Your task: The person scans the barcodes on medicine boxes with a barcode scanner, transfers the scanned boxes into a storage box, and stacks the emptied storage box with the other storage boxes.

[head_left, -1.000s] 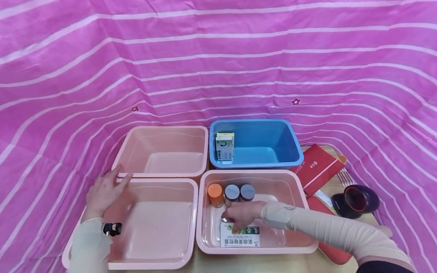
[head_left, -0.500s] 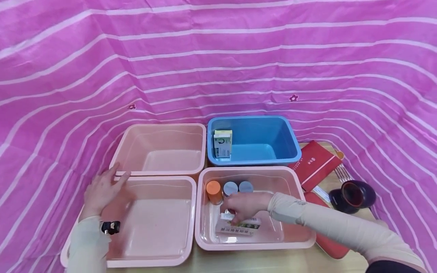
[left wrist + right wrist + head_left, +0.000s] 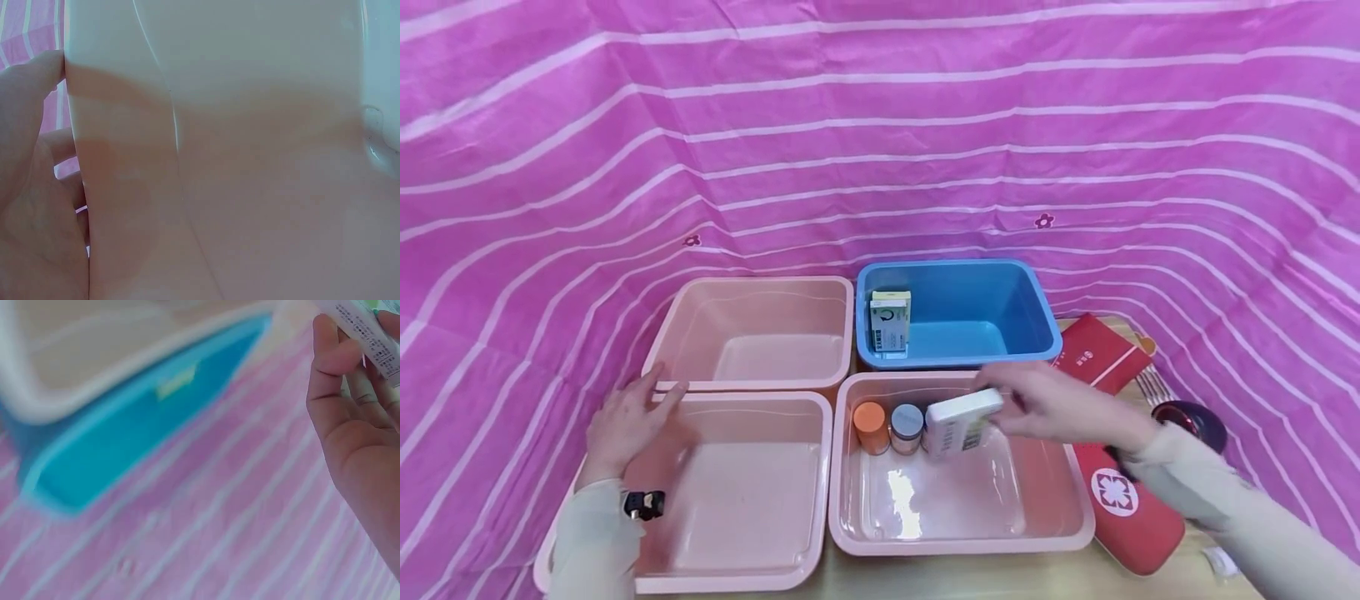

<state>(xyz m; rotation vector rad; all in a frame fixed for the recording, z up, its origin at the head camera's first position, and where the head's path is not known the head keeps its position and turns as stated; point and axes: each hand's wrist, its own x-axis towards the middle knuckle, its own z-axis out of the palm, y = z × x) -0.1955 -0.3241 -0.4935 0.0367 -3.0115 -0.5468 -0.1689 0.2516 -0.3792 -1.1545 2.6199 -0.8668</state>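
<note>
A white medicine box [image 3: 961,423] is pinched in my right hand [image 3: 1056,404], tilted and lifted over the front right pink bin [image 3: 962,547]. Printed text shows on its side in the right wrist view, where the medicine box [image 3: 365,334] is cut off by the frame. Below it in that bin stand an orange-capped bottle [image 3: 871,425] and a grey-capped bottle [image 3: 907,423]; another bottle beside them is mostly hidden by the box. My left hand [image 3: 627,421] rests on the left rim of the front left pink bin [image 3: 730,579], fingers spread and relaxed. That bin's inner wall fills the left wrist view.
Behind stand another pink bin [image 3: 760,385] and a blue bin [image 3: 962,360] with upright medicine boxes [image 3: 890,323] at its left. To the right lie a red envelope [image 3: 1093,354], a red case [image 3: 1138,529], a fork [image 3: 1153,387] and a dark cup [image 3: 1198,423]. A striped pink cloth [image 3: 880,167] surrounds the table.
My right hand has picked the medicine box up off the bin's floor and moved it back and to the right. My left hand has stayed on the rim.
</note>
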